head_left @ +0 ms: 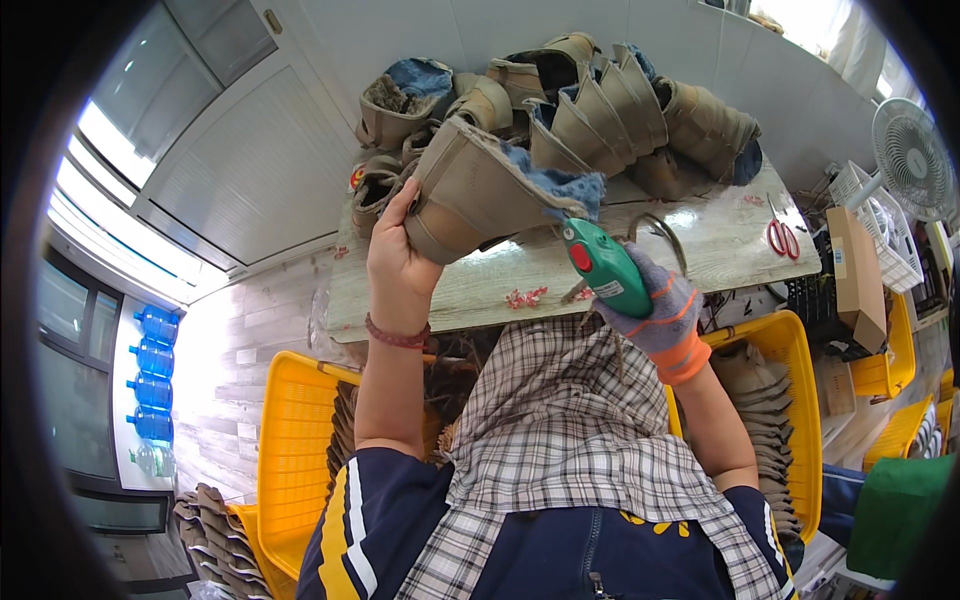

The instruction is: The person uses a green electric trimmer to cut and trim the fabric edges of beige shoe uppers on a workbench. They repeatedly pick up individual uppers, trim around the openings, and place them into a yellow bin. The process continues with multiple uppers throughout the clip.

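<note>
My bare left hand (400,235) holds up a tan boot upper (475,195) above the table, fingers behind it and thumb at its side. Ragged blue fleece lining (560,185) sticks out of the upper's right end. My right hand (660,310), in a grey glove with orange stripes and an orange cuff, is wrapped round a green handheld power cutter (608,268) with a red button. The cutter's tip is up against the fleece edge; its blade is hard to make out. Behind them lies a heap of similar uppers (605,115), several nested together.
Red-handled scissors (783,238) lie at the right of the pale table (725,245). Yellow baskets (290,450) holding stacked pieces stand on both sides of me. A white fan (912,155) and a cardboard box (855,275) are at the right.
</note>
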`<state>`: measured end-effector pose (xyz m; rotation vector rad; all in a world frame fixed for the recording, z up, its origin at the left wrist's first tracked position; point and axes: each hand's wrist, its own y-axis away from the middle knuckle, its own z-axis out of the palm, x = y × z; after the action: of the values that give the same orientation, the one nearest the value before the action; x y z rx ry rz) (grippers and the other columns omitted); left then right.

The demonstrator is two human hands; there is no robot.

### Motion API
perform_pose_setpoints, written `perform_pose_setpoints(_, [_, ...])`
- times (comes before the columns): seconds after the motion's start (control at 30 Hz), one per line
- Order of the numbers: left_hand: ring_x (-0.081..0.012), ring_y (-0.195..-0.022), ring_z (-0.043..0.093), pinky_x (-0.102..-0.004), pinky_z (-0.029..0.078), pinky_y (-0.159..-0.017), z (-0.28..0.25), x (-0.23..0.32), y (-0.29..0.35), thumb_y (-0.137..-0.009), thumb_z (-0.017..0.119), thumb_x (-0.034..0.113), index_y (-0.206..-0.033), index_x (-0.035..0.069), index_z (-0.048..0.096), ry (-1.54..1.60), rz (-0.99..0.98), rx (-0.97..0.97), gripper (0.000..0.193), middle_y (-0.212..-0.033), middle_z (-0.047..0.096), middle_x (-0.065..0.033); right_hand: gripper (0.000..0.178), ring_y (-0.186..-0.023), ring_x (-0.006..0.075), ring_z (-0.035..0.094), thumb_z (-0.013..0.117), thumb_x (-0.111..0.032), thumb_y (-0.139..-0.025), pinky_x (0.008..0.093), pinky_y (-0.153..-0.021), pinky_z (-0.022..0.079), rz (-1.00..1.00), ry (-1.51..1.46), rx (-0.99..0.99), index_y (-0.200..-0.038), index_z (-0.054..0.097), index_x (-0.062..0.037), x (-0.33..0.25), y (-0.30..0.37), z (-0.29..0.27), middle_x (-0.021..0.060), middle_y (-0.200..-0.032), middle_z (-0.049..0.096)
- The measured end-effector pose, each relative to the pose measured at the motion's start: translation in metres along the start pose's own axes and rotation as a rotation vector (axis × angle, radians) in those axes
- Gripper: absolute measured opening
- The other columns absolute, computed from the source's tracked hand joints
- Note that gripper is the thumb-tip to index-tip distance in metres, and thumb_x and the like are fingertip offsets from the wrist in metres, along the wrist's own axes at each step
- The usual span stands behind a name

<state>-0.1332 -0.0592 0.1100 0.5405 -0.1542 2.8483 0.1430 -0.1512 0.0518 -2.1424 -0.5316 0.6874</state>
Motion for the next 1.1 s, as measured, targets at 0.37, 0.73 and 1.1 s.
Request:
perform_pose_setpoints(0.37, [-0.0249, -0.121, 0.047, -0.0408, 0.04, -0.102, 0.001, -0.021, 0.021, -0.094, 0.048, 0.006, -0.13, 0.003, 0.043, -0.17, 0.236, -0.218, 0.036, -0.13, 0.05, -0.0123, 0.059, -0.076, 0.0281, 0.066, 0.081, -0.028, -0.065, 0.0331, -0.066, 0.053, 0.239, -0.292, -0.094, -0.114, 0.057, -0.006, -0.025, -0.016, -0.005, 0.014, -0.088, 0.066])
perform_pose_setpoints(0.73, [-0.0213, -0.121, 0.047, -0.0393, 0.038, -0.103, -0.021, -0.042, 0.023, -0.09, 0.05, -0.005, -0.13, 0.003, 0.045, -0.521, 0.314, -0.446, 0.041, -0.13, 0.05, -0.0099, 0.064, -0.082, 0.0182, 0.066, 0.081, -0.026, -0.068, 0.029, -0.071, 0.053, 0.306, -0.466, -0.065, -0.122, 0.053, -0.0054, -0.027, -0.021, -0.002, 0.0109, -0.097, 0.066])
perform_pose_setpoints(1.1, [-0.0295, -0.09, 0.06, -0.0359, 0.047, -0.079, -0.042, -0.056, 0.019, -0.083, 0.057, -0.003, -0.104, 0.001, 0.064, -1.625, 0.729, -0.401, 0.022, -0.099, 0.063, -0.0156, 0.053, -0.078, 0.0099, 0.058, 0.08, -0.015, -0.069, 0.0253, -0.068, 0.05, 0.494, -0.55, -0.067, -0.114, 0.054, -0.0015, -0.032, -0.03, -0.013, 0.0045, -0.093, 0.062])
